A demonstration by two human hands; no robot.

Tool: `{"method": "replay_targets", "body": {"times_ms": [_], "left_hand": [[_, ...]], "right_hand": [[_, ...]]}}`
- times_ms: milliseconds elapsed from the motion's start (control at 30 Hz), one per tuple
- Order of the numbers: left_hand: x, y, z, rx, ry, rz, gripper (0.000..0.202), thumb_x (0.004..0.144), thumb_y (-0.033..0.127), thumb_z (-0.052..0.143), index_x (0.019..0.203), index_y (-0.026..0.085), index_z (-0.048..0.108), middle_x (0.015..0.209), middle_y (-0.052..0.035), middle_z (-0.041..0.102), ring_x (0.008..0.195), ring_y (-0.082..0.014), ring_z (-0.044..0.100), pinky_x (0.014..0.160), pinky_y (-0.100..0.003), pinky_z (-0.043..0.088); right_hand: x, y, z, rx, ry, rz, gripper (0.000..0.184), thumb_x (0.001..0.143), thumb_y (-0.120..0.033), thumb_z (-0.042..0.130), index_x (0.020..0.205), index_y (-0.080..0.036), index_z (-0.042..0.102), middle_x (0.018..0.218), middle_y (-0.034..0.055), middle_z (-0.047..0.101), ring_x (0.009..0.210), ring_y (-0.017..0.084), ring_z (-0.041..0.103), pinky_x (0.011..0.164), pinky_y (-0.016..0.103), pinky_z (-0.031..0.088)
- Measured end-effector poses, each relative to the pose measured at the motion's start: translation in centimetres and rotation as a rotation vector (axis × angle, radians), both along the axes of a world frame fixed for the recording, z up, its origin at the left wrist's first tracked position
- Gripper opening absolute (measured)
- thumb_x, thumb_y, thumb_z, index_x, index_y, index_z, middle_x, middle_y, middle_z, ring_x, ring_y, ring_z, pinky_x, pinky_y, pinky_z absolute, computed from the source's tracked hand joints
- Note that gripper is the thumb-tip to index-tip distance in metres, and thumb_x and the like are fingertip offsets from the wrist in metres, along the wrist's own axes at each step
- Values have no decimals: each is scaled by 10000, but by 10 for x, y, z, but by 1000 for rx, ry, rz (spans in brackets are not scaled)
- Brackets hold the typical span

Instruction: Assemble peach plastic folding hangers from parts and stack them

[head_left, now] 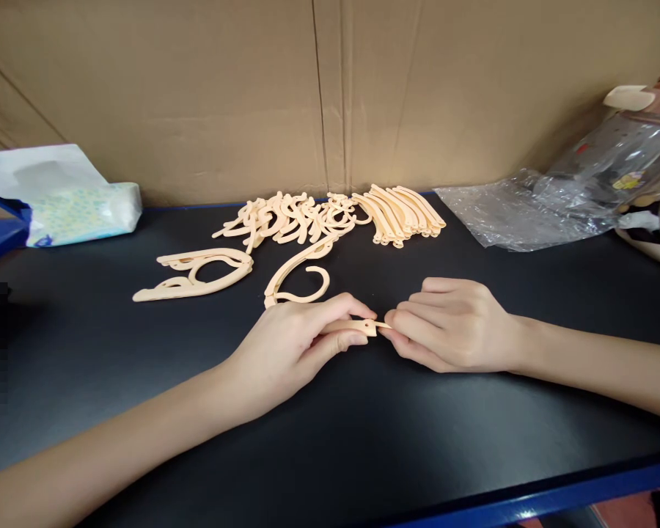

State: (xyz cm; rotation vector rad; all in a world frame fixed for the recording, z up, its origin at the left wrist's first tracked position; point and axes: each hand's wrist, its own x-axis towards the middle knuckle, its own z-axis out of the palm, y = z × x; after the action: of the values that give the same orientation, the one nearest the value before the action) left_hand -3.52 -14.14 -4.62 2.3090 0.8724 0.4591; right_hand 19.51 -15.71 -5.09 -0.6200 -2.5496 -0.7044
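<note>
My left hand is closed around a pale cream plastic hanger arm, whose holed end sticks out between thumb and index finger. From that end a thin piece runs into my right hand, which pinches it with thumb and fingertips; the rest of that piece is hidden. Just beyond my left hand lies a folding hanger with a curved hook. Farther left lies another folding hanger, its two arms folded close together.
A heap of loose curved hanger parts lies at the back of the black table. Beside it sits a row of hanger arms. A tissue pack stands left; clear plastic bags lie right. Cardboard rises behind.
</note>
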Motion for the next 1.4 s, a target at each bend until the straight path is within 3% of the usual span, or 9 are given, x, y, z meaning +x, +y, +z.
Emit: {"method": "replay_targets", "body": {"times_ms": [200, 333, 400, 600, 700, 800, 1033, 1400], "left_hand": [[0, 1, 0, -5, 21, -7, 155, 959, 324, 496, 1045, 252, 603, 858, 50, 725, 741, -109, 677, 665, -197, 467], [0, 3, -2, -17, 19, -15, 154, 934, 346, 543, 1044, 239, 552, 745, 71, 714, 661, -111, 671, 633, -202, 456], [0, 3, -2, -15, 20, -7, 162, 928, 366, 550, 1022, 233, 552, 733, 70, 701, 642, -108, 661, 605, -199, 444], [0, -1, -1, 92, 58, 4, 157, 939, 362, 515, 907, 213, 553, 670, 63, 599, 511, -79, 538, 483, -187, 358], [0, -3, -3, 250, 91, -8, 193, 951, 348, 490, 844, 196, 541, 639, 55, 551, 496, -83, 492, 476, -199, 325], [0, -3, -4, 405, 124, -55, 273, 972, 359, 449, 780, 183, 530, 639, 35, 541, 531, -101, 503, 513, -220, 326], [1, -3, -4, 537, 173, -107, 353, 998, 377, 390, 727, 177, 495, 578, 39, 514, 488, -107, 489, 491, -230, 289], [1, -3, -5, 555, 201, -104, 330, 978, 368, 437, 731, 177, 543, 579, 32, 530, 496, -115, 496, 485, -250, 294]], "right_hand": [[3, -3, 3, 128, -95, 55, 318, 927, -106, 476, 626, -207, 495, 507, -58, 408, 462, 100, 340, 504, 312, 271], [3, -3, 5, 93, -122, 50, 273, 939, -125, 455, 703, -205, 567, 588, -34, 509, 562, 118, 433, 581, 298, 325], [1, -1, 5, -78, -46, 26, 258, 945, -176, 456, 715, -195, 573, 631, -19, 548, 607, 126, 460, 629, 296, 348], [0, 8, 10, -848, 204, 0, 321, 899, -460, 593, 743, -179, 583, 634, -48, 522, 614, 101, 460, 678, 266, 354], [3, 12, 19, -1139, 204, -37, 314, 942, -442, 524, 778, -194, 624, 692, -38, 571, 681, 112, 494, 688, 262, 365], [7, 15, 28, -1316, 188, -61, 240, 933, -399, 546, 831, -209, 651, 773, -39, 622, 744, 120, 504, 710, 261, 378], [12, 22, 28, -1429, 140, -28, 218, 880, -431, 610, 866, -224, 678, 816, -40, 627, 792, 131, 475, 751, 270, 326], [10, 20, 26, -1335, 139, -88, 318, 825, -526, 652, 834, -208, 669, 722, -37, 546, 726, 128, 454, 679, 258, 307]]}}
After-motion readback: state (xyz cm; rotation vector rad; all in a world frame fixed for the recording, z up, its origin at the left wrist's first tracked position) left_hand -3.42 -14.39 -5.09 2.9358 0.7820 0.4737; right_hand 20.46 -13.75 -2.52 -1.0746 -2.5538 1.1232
